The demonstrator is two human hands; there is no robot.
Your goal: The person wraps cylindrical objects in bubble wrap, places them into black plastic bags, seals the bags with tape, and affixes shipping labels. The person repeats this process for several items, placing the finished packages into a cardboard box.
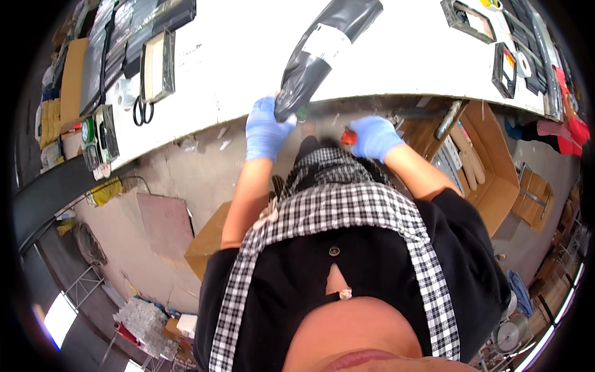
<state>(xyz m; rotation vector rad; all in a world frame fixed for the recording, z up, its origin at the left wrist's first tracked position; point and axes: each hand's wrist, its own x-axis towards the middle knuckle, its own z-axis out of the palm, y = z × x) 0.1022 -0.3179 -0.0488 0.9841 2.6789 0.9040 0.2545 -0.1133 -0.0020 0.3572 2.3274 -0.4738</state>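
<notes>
A long package in dark grey plastic (308, 69) with a white label lies slanted on the white table (235, 56). Its near end juts past the table's front edge. My left hand (266, 131), in a light blue glove, is closed on that end. Past the edge, to the right, my right hand (374, 137), gloved the same way, is closed around a small red-orange object (349, 137). Most of that object is hidden by the fingers, so its kind does not show. It is apart from the package.
Black-handled scissors (143, 113) lie at the table's left, by an open-topped box (158, 67) and stacked grey packages (127, 34). More small boxes, one a black-edged box (505, 69), stand at the right. A large open cardboard box (496, 161) is below the table's right side.
</notes>
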